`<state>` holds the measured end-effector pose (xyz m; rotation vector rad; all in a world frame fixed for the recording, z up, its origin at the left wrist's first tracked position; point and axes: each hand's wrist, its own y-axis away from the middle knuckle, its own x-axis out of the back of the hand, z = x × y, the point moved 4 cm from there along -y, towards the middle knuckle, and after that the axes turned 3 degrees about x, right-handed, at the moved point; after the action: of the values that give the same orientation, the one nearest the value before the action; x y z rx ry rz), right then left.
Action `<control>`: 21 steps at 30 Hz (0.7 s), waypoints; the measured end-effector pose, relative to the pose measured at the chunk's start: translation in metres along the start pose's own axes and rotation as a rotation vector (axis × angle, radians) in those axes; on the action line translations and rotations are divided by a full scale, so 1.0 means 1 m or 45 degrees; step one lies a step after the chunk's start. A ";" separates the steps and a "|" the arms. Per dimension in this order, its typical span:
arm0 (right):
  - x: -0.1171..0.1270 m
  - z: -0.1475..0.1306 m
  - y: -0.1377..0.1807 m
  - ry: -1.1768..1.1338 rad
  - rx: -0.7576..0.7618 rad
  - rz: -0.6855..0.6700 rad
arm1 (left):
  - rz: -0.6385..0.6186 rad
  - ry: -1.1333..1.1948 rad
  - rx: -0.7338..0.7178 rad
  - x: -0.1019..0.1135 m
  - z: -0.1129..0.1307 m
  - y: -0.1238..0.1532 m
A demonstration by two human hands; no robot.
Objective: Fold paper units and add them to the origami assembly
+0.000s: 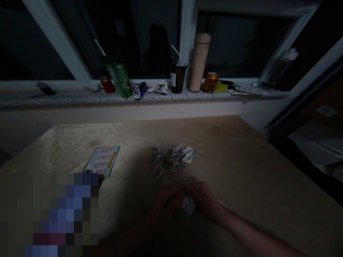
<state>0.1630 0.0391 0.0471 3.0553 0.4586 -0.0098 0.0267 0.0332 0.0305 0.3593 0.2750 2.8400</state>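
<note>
My left hand (167, 200) and my right hand (202, 198) meet low in the middle of the view. Both are closed on a small piece of printed paper (188, 205), pinched between the fingers; how it is folded is too dark to make out. Just beyond my hands, several pointed folded paper pieces (177, 157) with coloured print lie grouped on the brown table (227, 150). To their left rests a flat printed card (103, 160) with rows of red print and a green edge.
A stone windowsill (150, 98) runs behind the table. On it stand a green bottle (120, 78), a red jar (107, 85), a dark cup with a straw (178, 78), a tall beige flask (199, 62) and a gold can (210, 82). Pixelation covers the lower left corner.
</note>
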 end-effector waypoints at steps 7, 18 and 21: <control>-0.005 0.002 0.003 -0.065 0.021 -0.067 | -0.230 -0.151 -0.078 -0.007 0.009 -0.001; -0.001 0.008 -0.002 -0.228 -0.045 -0.017 | 0.020 -0.085 0.076 0.001 -0.001 -0.004; -0.001 0.002 -0.001 -0.217 -0.026 -0.024 | -0.022 -0.022 0.123 0.000 -0.005 -0.005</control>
<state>0.1619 0.0392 0.0455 2.9963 0.4728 -0.2625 0.0264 0.0373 0.0247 0.3990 0.4103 2.8119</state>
